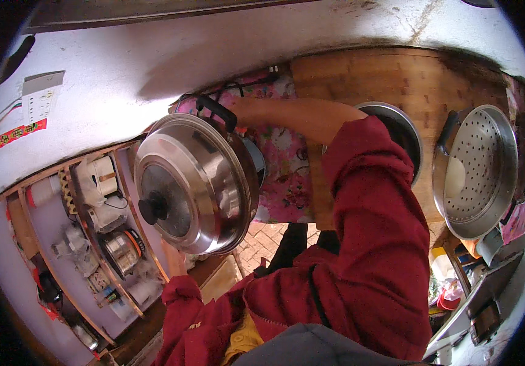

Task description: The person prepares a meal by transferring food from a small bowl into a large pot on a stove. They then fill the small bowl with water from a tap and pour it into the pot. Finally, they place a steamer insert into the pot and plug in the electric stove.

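A lidded stainless-steel steamer pot (239,201) stands at the left end of the counter. Its domed lid (203,183) has a glass centre and a black knob. My right arm reaches left across the counter, and my right hand (242,112) is at the pot's far black side handle (216,113). The handle and pot cover its fingers, so its grip cannot be told. Only my left wrist shows, below the pot's near side; the left hand itself is hidden behind the pot. Under my right arm sits a dark-bottomed metal bowl (411,132).
A perforated steamer tray (482,169) holding a pale round piece (455,177) stands at the right of the wooden board (335,73). Pink flowered cloth (285,192) covers the counter beside the pot. Left, wooden shelves (127,196) hold appliances and wrapped items.
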### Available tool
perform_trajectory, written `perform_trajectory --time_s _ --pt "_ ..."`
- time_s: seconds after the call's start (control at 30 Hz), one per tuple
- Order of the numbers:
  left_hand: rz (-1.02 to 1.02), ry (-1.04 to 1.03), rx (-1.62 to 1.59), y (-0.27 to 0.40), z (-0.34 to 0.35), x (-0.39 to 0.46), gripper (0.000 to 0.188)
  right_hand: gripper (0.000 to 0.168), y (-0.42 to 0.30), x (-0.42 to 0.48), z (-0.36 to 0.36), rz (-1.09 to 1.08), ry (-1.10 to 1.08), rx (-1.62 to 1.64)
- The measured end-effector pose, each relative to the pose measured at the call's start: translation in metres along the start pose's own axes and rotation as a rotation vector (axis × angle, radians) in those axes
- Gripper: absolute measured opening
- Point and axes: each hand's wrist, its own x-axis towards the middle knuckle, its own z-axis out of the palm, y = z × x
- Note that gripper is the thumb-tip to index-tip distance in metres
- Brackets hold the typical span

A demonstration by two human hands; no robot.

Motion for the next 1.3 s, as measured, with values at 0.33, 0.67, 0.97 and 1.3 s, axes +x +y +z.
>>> perform_trajectory --time_s 0.33,0.67,0.97,1.3 --pt "-0.038 -0.008 0.047 0.007 0.004 0.002 0.044 0.014 0.012 0.007 0.028 0.064 0.053 -0.072" --pt "-0.054 -0.025 0.051 0.015 0.013 0.005 0.047 0.009 0.038 0.027 0.084 0.066 0.115 0.327" --pt "-0.066 -0.006 -0.006 0.010 0.009 -0.008 0.050 0.011 0.005 0.009 0.030 0.171 -0.042 0.333" --pt "-0.010 -0.060 -0.159 0.031 0.039 -0.036 0.051 0.021 0.019 -0.021 0.012 1.303 0.840 1.603"
